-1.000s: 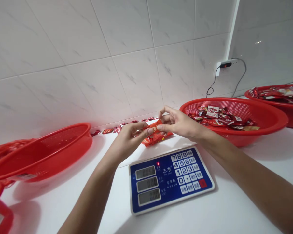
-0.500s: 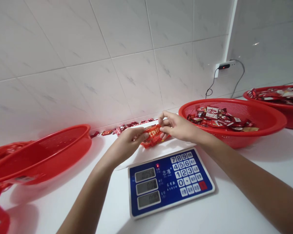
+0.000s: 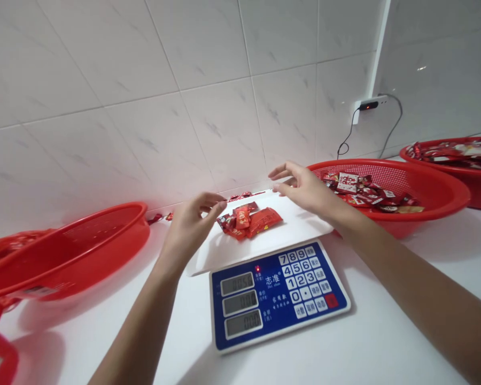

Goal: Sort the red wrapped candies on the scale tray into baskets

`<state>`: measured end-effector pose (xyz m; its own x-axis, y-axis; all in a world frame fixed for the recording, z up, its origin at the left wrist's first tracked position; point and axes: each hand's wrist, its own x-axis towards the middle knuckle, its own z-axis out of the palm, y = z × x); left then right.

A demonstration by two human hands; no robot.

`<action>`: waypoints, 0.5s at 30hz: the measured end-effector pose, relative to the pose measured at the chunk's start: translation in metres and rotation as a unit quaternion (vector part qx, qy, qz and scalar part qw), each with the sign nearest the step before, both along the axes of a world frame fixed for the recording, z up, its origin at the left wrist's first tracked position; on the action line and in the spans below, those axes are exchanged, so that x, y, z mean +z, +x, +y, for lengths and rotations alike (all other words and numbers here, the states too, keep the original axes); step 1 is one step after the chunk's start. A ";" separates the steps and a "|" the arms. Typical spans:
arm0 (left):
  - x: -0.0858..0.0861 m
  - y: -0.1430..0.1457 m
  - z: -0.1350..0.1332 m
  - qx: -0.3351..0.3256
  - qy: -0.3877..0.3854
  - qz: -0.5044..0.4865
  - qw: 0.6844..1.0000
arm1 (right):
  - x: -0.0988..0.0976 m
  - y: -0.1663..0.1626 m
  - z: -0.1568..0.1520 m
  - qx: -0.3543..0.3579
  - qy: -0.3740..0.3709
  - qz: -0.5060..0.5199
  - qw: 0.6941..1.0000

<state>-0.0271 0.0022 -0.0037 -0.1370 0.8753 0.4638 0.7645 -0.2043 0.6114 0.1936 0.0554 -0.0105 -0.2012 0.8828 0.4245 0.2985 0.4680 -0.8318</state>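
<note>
Both hands (image 3: 191,222) (image 3: 305,188) loosely spread, either side of crinkled, glossy red packets (one with yellowish lettering) (image 3: 243,218) on white tray (image 3: 299,231)

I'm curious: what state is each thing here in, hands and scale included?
Left hand: fingers curled, nothing visibly held.
Right hand: open, nothing visibly held.
Red packets: wrapped, bunched together.
White tray: bearing the red packets.
Scale: on, red light lit, digits showing.
Nearer right basket: partly filled.
Far right basket: filled to about its rim.
Black plug: red light lit.
</note>
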 end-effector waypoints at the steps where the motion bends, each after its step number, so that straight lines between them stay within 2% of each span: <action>1: 0.004 -0.001 -0.003 0.006 0.018 -0.019 1.000 | 0.003 0.003 -0.001 -0.014 0.002 -0.008 1.000; 5: 0.019 -0.004 -0.018 0.001 0.089 -0.069 0.994 | 0.013 0.024 0.004 -0.081 0.007 -0.039 0.996; 7: 0.025 -0.004 -0.025 -0.006 0.120 -0.082 0.989 | 0.014 0.042 0.015 -0.127 0.009 -0.117 0.985; 9: 0.030 -0.005 -0.030 -0.017 0.143 -0.093 0.985 | 0.012 0.064 0.029 -0.148 -0.005 -0.278 0.949; 11: 0.032 -0.006 -0.033 -0.023 0.157 -0.098 0.983 | 0.005 0.086 0.040 -0.105 -0.045 -0.407 0.906; 13: 0.033 -0.007 -0.033 -0.028 0.163 -0.101 0.981 | -0.006 0.105 0.045 -0.072 -0.105 -0.468 0.874; 15: 0.033 -0.008 -0.032 -0.036 0.157 -0.106 0.981 | -0.018 0.116 0.043 -0.072 -0.131 -0.481 0.864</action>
<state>-0.0350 -0.0300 0.0296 -0.2022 0.7046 0.6802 0.6042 -0.4570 0.6528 0.3092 0.0988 -0.0286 -0.2292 0.9686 -0.0962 0.9501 0.2012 -0.2382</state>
